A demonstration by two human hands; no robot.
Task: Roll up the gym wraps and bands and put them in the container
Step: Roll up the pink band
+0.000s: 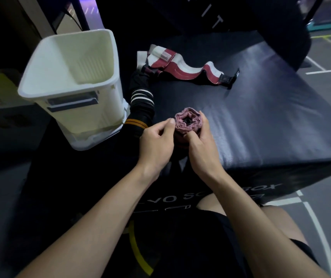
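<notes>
A rolled pink wrap (188, 121) stands on end on the black padded box (261, 117), held between both hands. My left hand (156, 143) pinches its left side with thumb and fingers. My right hand (202, 145) curls round its right and near side. A black wrap with white and orange stripes (141, 103) lies unrolled to the left of the roll. Farther back a red, white and black wrap (184, 67) lies loose and wavy. The white plastic container (74, 83) stands at the left, with nothing visible inside.
The box's front edge drops off just below my hands, with white lettering on its face. A yellow band (138, 255) hangs low near my legs. Grey floor with white lines (317, 227) lies to the right. Dark equipment stands at the back.
</notes>
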